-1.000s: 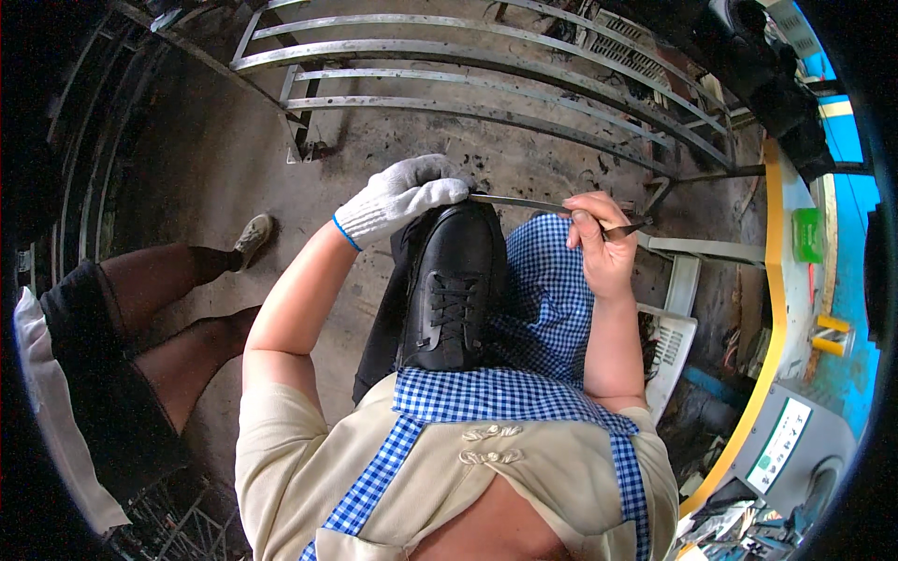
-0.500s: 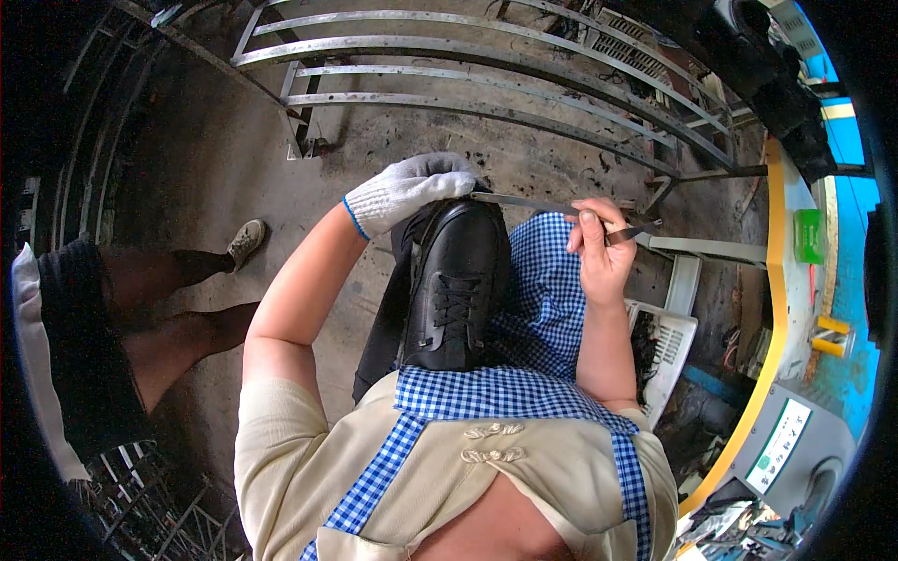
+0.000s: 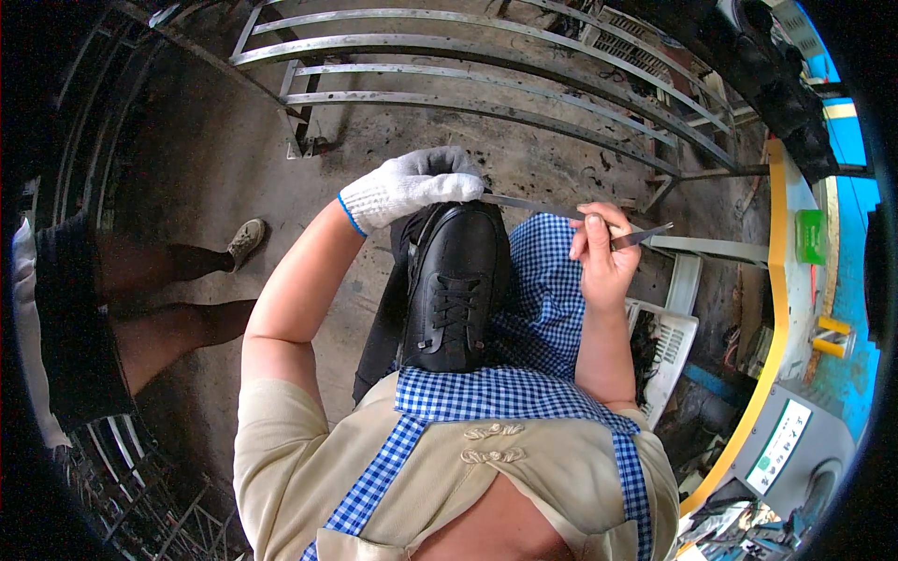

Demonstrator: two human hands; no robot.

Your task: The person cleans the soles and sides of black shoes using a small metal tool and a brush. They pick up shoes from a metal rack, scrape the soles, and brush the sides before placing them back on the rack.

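So there's a black lace-up shoe [image 3: 456, 285] sitting on the lap, resting on a blue checked apron [image 3: 547, 309], toe pointing away from the body. The left hand [image 3: 412, 185], in a white knit glove with a blue cuff, is clamped over the toe end of the shoe, fingers curled down around it. The right hand [image 3: 603, 257] is bare and pinched shut on a thin flat metal blade [image 3: 552, 209]; the blade runs from that hand across to the toe of the shoe, right by the gloved fingers, with its other end poking out past the right hand. Beyond the shoe is a grimy concrete floor [image 3: 215, 159] with a metal rail frame [image 3: 449, 56] lying on it. Off to the left, another person's leg and a tan shoe [image 3: 245, 241] stand on that floor.
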